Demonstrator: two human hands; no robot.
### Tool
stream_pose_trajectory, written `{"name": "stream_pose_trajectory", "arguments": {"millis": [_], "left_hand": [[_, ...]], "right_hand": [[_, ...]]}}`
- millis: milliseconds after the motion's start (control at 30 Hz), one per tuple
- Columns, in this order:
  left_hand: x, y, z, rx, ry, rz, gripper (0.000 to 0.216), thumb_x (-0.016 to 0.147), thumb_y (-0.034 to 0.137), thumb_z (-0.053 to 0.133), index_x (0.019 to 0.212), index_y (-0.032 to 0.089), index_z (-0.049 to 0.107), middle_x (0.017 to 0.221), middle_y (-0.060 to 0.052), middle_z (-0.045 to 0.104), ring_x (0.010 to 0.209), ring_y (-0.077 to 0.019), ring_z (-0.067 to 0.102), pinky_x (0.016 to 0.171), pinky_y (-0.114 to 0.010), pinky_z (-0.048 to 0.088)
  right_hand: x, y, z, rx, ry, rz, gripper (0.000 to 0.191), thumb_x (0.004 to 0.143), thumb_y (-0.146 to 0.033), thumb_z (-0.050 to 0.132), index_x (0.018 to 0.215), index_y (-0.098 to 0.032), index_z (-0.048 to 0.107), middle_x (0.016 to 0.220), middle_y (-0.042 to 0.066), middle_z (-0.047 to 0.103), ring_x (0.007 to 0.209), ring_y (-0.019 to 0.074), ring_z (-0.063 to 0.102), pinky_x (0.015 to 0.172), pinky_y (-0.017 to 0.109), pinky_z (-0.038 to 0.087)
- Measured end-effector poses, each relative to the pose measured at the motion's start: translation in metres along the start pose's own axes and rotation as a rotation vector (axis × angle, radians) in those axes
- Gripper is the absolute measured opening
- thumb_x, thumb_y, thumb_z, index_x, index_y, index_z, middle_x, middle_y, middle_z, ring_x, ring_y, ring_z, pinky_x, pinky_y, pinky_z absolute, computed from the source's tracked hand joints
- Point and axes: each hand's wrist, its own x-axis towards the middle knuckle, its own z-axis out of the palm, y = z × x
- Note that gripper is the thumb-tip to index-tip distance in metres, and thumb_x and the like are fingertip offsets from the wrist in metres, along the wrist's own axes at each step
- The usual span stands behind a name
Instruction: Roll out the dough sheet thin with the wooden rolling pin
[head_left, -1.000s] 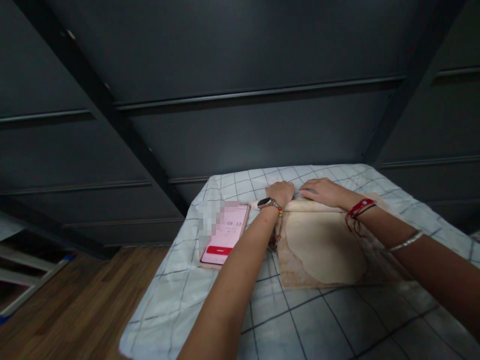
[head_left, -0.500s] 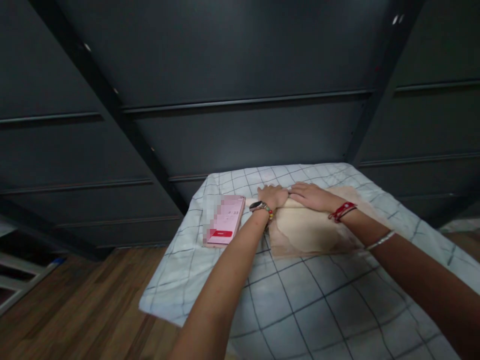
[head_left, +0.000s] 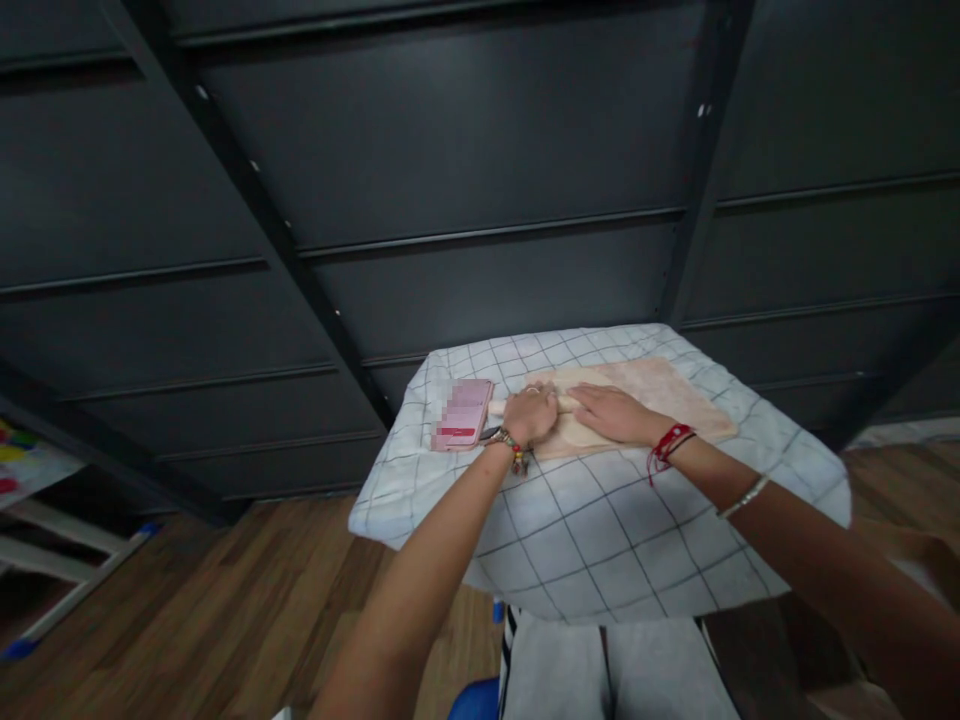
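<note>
Centrally, the fingers of the right hand [head_left: 615,413] lie extended and close together, flat across a pale rolling pin [head_left: 566,404]; those of the left hand [head_left: 530,415] bend over the same rod, their tips hidden, so whether they grip it cannot be told. Beneath the rod, near the middle of the covered surface, is a thin, pale, dough-like sheet [head_left: 579,436], partly masked by the hands, on a beige mat [head_left: 675,390] that extends farther to the right. The rod's left end points towards a phone [head_left: 474,405] and sits just beside it; contact cannot be made out. Below everything spreads a checked cloth [head_left: 600,540], with dark panels [head_left: 487,290] behind and a wood-patterned floor [head_left: 292,590] at the side. Possible faults, by judgement: unequal pressure from the two differently set hands could leave the sheet thicker on one side; a leftward slide of the rod could nudge the phone; drag on the sheet could shift the mat over the loose cloth; bracelet beads [head_left: 517,456] hanging low at the left wrist could catch the sheet's edge. Count: two hands, one rod, one sheet, one mat, one phone, one cloth, one red cord bracelet [head_left: 671,445] and one silvery bangle [head_left: 744,496].
</note>
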Motion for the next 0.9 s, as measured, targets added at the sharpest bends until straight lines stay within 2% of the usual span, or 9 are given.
{"name": "stream_pose_trajectory", "arguments": {"millis": [100, 267, 433, 567, 733, 900], "left_hand": [[0.003, -0.008, 0.001, -0.004, -0.016, 0.047, 0.05, 0.099, 0.028, 0.016, 0.144, 0.017, 0.037, 0.144, -0.01, 0.045, 0.132, -0.0196, 0.042, 0.104, -0.035, 0.036], [0.031, -0.014, 0.007, 0.09, 0.16, 0.016, 0.048, 0.099, 0.028, 0.023, 0.14, 0.017, 0.044, 0.149, -0.009, 0.039, 0.14, -0.0231, 0.029, 0.108, -0.038, 0.033], [0.083, -0.026, 0.012, 0.029, 0.117, 0.017, 0.05, 0.099, 0.027, 0.021, 0.142, 0.013, 0.042, 0.146, -0.01, 0.043, 0.138, -0.0209, 0.033, 0.11, -0.033, 0.03], [0.113, -0.037, 0.013, -0.043, 0.078, 0.016, 0.051, 0.099, 0.028, 0.019, 0.143, 0.011, 0.04, 0.147, -0.011, 0.041, 0.136, -0.0235, 0.036, 0.11, -0.037, 0.03], [0.125, -0.041, 0.014, -0.076, 0.053, 0.02, 0.05, 0.1, 0.027, 0.018, 0.138, 0.01, 0.045, 0.144, -0.013, 0.044, 0.132, -0.0245, 0.042, 0.107, -0.035, 0.032], [0.117, -0.037, 0.011, -0.064, 0.042, 0.036, 0.044, 0.102, 0.027, 0.022, 0.128, 0.01, 0.054, 0.135, -0.014, 0.054, 0.124, -0.0253, 0.05, 0.102, -0.036, 0.036]], "right_hand": [[-0.001, 0.001, 0.002, -0.006, 0.011, -0.003, 0.048, 0.097, -0.037, 0.032, 0.134, -0.012, 0.052, 0.136, 0.014, 0.054, 0.128, 0.0234, 0.047, 0.104, 0.038, 0.039], [0.02, 0.014, 0.005, -0.036, -0.008, 0.064, 0.05, 0.098, -0.041, 0.029, 0.133, -0.013, 0.052, 0.138, 0.015, 0.052, 0.128, 0.0261, 0.046, 0.106, 0.043, 0.035], [0.049, 0.035, 0.003, 0.004, -0.035, 0.141, 0.05, 0.1, -0.047, 0.023, 0.13, -0.021, 0.053, 0.142, 0.008, 0.049, 0.134, 0.0269, 0.038, 0.106, 0.051, 0.031], [0.068, 0.052, 0.002, 0.029, -0.081, 0.184, 0.047, 0.1, -0.045, 0.025, 0.127, -0.021, 0.056, 0.139, 0.009, 0.052, 0.134, 0.0274, 0.038, 0.104, 0.051, 0.034], [0.084, 0.069, 0.009, 0.007, -0.112, 0.131, 0.043, 0.099, -0.038, 0.029, 0.122, -0.017, 0.059, 0.133, 0.013, 0.056, 0.13, 0.027, 0.042, 0.104, 0.046, 0.035], [0.081, 0.069, 0.011, 0.012, -0.12, 0.093, 0.041, 0.1, -0.036, 0.029, 0.111, -0.018, 0.064, 0.124, 0.012, 0.061, 0.122, 0.0251, 0.048, 0.103, 0.043, 0.036]]}}
